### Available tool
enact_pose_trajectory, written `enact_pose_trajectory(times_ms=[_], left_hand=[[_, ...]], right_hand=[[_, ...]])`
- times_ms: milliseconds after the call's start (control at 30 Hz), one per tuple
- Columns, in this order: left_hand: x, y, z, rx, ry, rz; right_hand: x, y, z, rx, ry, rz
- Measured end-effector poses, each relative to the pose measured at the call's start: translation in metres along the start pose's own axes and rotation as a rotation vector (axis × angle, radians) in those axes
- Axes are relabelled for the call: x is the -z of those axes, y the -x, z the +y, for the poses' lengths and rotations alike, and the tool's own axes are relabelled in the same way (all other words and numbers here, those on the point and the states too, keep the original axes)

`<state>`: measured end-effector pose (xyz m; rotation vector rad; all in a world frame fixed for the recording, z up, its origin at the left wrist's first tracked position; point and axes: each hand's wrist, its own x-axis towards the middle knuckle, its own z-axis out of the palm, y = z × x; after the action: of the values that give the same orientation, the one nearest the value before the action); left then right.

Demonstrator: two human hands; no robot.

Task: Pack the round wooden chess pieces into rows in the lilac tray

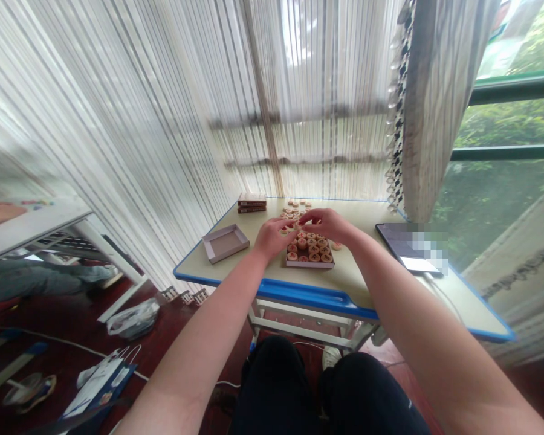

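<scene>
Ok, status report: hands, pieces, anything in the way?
Left hand and right hand at far side of open box, grip unclear. Round pieces inside; loose pieces beyond. Hands hide box's far-left corner.

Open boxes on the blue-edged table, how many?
2: the left open box at the table's left side, and the middle open box, holding round pieces. No others appear hidden.

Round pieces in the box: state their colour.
The round pieces are pale tan with red or dark markings; head view.
</scene>
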<state>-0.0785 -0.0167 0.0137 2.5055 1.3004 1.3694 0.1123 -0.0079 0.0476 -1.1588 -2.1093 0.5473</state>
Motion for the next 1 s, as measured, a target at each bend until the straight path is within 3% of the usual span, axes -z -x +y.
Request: enact_pose_trajectory(times_ms=[100,233,500,1000], left_hand=[[0.001,0.0,-0.004,0.029,-0.068,0.104],[-0.002,-0.002,-0.014,0.121,-0.147,0.227],[-0.013,-0.006,-0.028,0.169,-0.187,0.19],[-0.015,-0.007,-0.03,0.158,-0.18,0.156]], right_hand=[[0.007,0.002,-0.002,-0.027,0.079,-0.034],[0.009,0.009,-0.014,-0.015,0.241,-0.217],[-0.004,0.013,-0.024,0.023,0.427,-0.391],[-0.012,0.013,-0.02,-0.019,0.427,-0.409]])
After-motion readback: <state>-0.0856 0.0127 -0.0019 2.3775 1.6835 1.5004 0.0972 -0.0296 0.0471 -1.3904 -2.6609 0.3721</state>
